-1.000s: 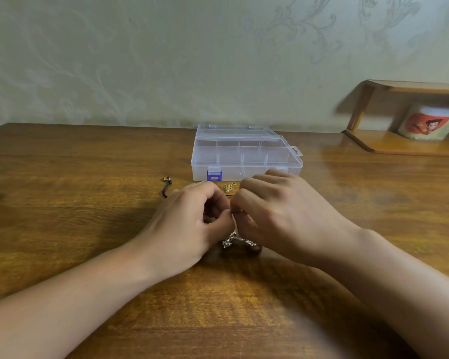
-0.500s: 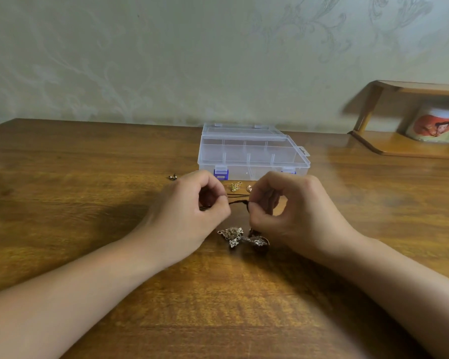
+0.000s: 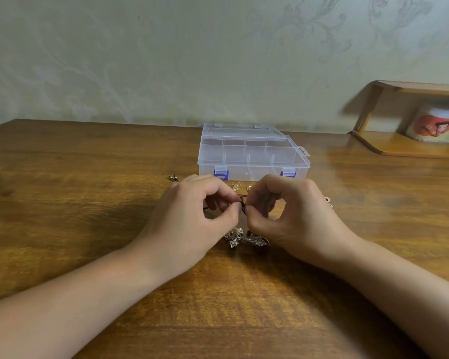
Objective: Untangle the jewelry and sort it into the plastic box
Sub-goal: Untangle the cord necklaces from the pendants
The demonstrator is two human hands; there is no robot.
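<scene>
My left hand point(image 3: 192, 216) and my right hand point(image 3: 290, 216) meet fingertip to fingertip over the wooden table point(image 3: 75, 216), both pinching a thin dark cord point(image 3: 242, 204) of the tangled jewelry. Below the fingers lies a silvery cluster of pendants point(image 3: 244, 239) on the table. A clear plastic box point(image 3: 252, 156) with blue latches stands closed just behind the hands, its dividers visible through the lid. Small gold pieces point(image 3: 237, 186) lie between the hands and the box. A dark clasp end point(image 3: 173, 178) rests to the left.
A wooden shelf point(image 3: 399, 143) sits at the back right with a printed white tin point(image 3: 433, 125) on it. Another small pale piece point(image 3: 329, 202) lies right of my right hand. A patterned wall rises behind the table.
The hands drew apart, stretching the cord and uncovering the pendant cluster, then came back together fingertip to fingertip. The view shifted slightly.
</scene>
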